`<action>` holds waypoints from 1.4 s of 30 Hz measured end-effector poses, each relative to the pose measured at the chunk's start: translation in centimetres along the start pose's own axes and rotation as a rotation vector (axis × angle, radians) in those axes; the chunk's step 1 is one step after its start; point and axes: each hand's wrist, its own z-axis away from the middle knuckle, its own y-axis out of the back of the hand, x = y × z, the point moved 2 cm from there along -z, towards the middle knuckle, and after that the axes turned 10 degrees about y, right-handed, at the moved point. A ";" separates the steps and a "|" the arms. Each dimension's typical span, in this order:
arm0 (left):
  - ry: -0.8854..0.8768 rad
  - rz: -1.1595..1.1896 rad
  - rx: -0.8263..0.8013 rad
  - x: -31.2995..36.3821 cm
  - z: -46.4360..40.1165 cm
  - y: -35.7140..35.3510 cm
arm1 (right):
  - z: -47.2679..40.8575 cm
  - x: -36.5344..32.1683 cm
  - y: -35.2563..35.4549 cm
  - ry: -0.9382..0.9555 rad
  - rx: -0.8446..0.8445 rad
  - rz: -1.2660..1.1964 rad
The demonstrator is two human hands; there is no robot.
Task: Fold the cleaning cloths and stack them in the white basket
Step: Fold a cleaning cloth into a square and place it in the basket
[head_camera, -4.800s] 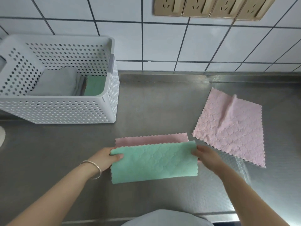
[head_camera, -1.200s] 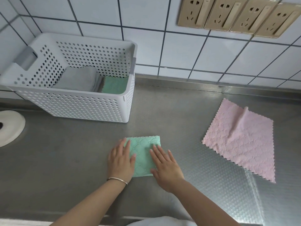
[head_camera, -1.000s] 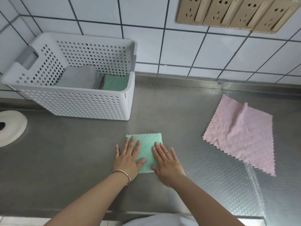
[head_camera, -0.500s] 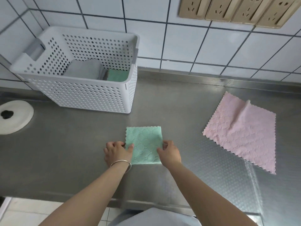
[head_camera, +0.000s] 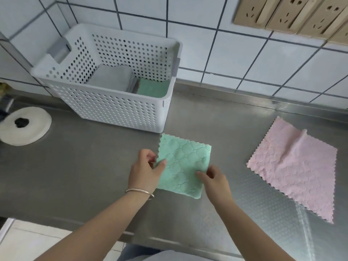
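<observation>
Pinching the folded green cloth [head_camera: 183, 164] at both side edges – left hand [head_camera: 146, 171], right hand [head_camera: 213, 178] – keeping layers aligned while carrying toward the white basket [head_camera: 105, 108].

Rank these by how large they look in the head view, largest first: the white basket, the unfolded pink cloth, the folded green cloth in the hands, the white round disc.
1. white basket
2. pink cloth
3. green cloth
4. white round disc

The disc is partly cut off at the frame's left edge, so its place is unsure.
</observation>
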 end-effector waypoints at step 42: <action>-0.271 -0.864 -0.515 11.3 -32.2 2.8 | -27.8 -20.4 -15.0 -0.243 -0.178 0.988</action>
